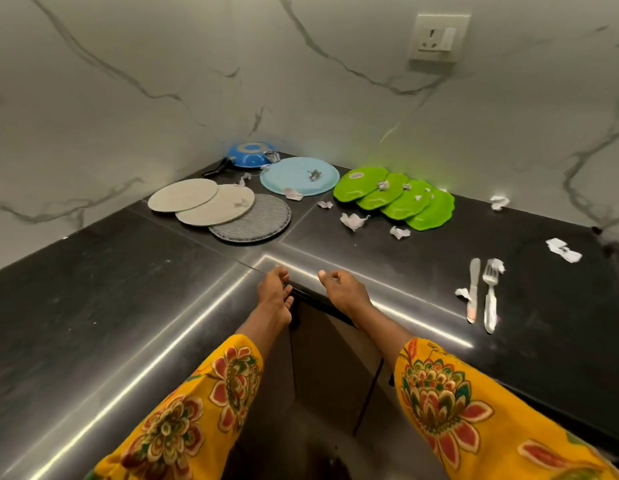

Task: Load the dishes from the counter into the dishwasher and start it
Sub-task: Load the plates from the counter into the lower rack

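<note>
**Hands at the inner corner of the tabletop**

Left hand [275, 292] and right hand [341, 289], arms extended, rest loosely curled and empty at the tabletop [93, 289] inner corner edge. Green plates [394, 199], blue plate [299, 175] lie toward the far corner; fork [489, 297] near the right edge.

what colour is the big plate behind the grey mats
Light blue plate, seen in the head view.

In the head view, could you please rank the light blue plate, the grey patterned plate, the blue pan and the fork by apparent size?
1. Light blue plate and grey patterned plate: alike, unranked.
2. Blue pan, farthest away, so unsure.
3. Fork, long but thin.
</note>
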### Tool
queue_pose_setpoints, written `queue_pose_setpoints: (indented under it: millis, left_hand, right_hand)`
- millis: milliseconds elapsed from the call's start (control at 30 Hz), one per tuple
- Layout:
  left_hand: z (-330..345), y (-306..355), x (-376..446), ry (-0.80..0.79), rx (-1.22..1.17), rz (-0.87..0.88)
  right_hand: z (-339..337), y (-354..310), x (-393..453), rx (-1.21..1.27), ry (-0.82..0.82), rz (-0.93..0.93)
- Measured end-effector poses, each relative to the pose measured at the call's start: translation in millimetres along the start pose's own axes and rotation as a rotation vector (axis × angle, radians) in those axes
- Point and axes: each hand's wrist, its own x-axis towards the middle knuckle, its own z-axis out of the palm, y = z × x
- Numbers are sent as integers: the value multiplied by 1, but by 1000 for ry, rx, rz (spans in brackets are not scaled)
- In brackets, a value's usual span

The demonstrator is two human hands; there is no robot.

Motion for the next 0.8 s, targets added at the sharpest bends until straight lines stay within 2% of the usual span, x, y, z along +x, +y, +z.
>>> queue_pose_setpoints:
  millis: [333, 500, 600, 800]
  left_hand:
    - [11, 51, 101, 215, -100, 88]
    - [7, 76, 147, 520, -73, 218]
    - [-1, 90, 167, 664, -67, 233]
    - [-15, 114, 209, 741, -1, 205]
  right_hand:
    - [29, -42, 133, -128, -116, -79]
    - [35, -72, 181, -137, -189, -133]
    - [42, -82, 208, -107, -184, -192]
    - [59, -98, 251, -91, -190, -218]
